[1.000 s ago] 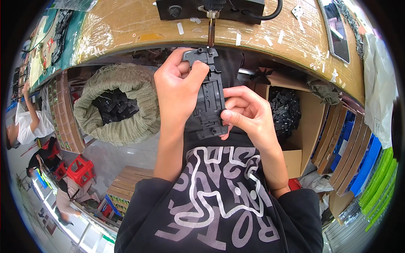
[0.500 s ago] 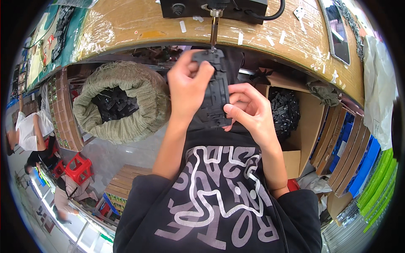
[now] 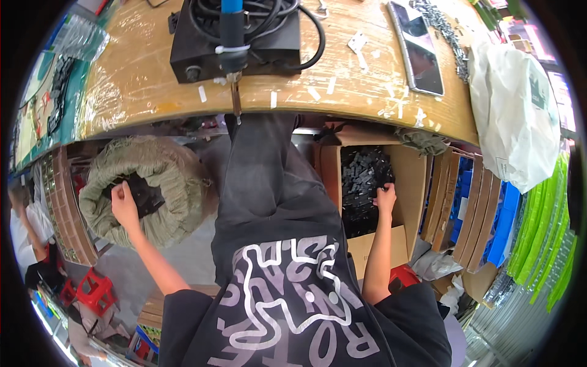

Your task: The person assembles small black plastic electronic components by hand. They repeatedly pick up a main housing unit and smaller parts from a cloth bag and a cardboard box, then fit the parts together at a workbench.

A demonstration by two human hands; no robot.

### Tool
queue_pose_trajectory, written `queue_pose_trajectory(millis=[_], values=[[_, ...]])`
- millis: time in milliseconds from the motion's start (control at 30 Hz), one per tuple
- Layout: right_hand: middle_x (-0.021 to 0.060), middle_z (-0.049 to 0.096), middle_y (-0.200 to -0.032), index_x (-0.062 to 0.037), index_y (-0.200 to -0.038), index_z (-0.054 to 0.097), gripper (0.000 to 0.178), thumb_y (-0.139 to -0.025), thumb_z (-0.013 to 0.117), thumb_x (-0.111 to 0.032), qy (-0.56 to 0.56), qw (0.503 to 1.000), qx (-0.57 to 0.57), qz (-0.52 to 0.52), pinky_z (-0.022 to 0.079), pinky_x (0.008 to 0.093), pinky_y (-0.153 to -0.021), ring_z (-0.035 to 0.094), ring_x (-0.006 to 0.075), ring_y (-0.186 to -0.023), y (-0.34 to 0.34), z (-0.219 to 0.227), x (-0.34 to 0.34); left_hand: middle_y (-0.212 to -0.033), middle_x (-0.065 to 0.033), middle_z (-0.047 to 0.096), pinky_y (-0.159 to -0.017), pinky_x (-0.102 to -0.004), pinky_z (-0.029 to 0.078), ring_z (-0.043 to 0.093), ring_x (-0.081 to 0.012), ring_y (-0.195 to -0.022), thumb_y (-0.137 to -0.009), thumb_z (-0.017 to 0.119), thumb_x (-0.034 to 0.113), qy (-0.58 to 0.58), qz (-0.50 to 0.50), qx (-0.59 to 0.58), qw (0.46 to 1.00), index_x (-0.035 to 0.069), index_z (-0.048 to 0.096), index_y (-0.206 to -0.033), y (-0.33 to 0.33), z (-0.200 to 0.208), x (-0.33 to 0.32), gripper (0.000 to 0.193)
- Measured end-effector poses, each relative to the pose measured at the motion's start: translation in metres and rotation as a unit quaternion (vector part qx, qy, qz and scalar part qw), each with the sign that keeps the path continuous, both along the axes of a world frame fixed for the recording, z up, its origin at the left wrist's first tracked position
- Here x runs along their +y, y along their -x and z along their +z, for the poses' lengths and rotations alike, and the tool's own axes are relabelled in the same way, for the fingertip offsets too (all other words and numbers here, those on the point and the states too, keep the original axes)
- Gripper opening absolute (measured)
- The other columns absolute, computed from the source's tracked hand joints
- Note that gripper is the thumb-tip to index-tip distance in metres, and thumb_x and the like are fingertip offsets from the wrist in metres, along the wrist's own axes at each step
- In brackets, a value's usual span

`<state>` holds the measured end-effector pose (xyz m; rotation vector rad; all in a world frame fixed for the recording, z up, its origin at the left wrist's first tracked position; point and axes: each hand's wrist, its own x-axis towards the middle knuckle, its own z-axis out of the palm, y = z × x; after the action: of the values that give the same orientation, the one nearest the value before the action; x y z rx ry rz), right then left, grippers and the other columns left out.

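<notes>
The left hand (image 3: 125,207) was in the mouth of the green sack (image 3: 168,165), its fingers bent near the black parts (image 3: 150,199) inside, but I could not tell if it gripped one. The right hand (image 3: 385,199) was in the cardboard box (image 3: 406,189), at the small black pieces (image 3: 361,177) there, and I could not tell if its bent fingers held any. A phone (image 3: 419,55) lay on the desk (image 3: 140,73).

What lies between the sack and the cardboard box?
The head view shows mainly the person's dark trousers between the sack and the cardboard box.
</notes>
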<state>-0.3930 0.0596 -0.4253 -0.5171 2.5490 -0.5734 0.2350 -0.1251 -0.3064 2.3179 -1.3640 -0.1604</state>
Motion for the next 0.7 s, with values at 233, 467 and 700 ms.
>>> queue_pose_trajectory(millis=[233, 467, 700], values=[[0.0105, 0.052, -0.074, 0.0006, -0.1, 0.046, 0.023, -0.078, 0.052, -0.005, 0.246, 0.965, -0.036, -0.077, 0.049, 0.0252, -0.042, 0.056, 0.0155, -0.053, 0.009, 0.081, -0.038, -0.112, -0.0165, 0.042, -0.082, -0.0421, 0.038, 0.043, -0.0353, -0.099, -0.072, 0.062, 0.028, -0.146, -0.045, -0.141, 0.978, 0.007, 0.048, -0.107, -0.024, -0.041, 0.013, 0.043], [0.0088, 0.055, -0.085, 0.0016, -0.101, 0.05, 0.021, -0.08, 0.053, -0.003, 0.498, 0.852, 0.125, 0.107, 0.049, 0.0236, -0.059, 0.056, 0.0134, -0.07, -0.044, 0.253, -0.144, -0.114, -0.0161, 0.039, -0.079, -0.0412, 0.04, 0.044, -0.0365, -0.099, -0.068, 0.064, 0.019, -0.132, -0.067, -0.131, 0.98, 0.004, 0.044, -0.109, -0.019, -0.08, 0.007, 0.049], [0.0124, 0.061, -0.083, 0.0023, -0.095, 0.057, 0.03, -0.073, 0.061, -0.018, 0.381, 0.862, 0.237, 0.235, 0.045, 0.0272, -0.067, 0.058, 0.0166, -0.075, 0.029, 0.252, -0.277, -0.107, -0.0179, 0.042, -0.075, -0.0414, 0.042, 0.048, -0.0363, -0.095, -0.067, 0.063, 0.016, -0.081, -0.042, -0.053, 0.994, 0.003, 0.048, -0.103, -0.017, -0.084, -0.001, 0.041]])
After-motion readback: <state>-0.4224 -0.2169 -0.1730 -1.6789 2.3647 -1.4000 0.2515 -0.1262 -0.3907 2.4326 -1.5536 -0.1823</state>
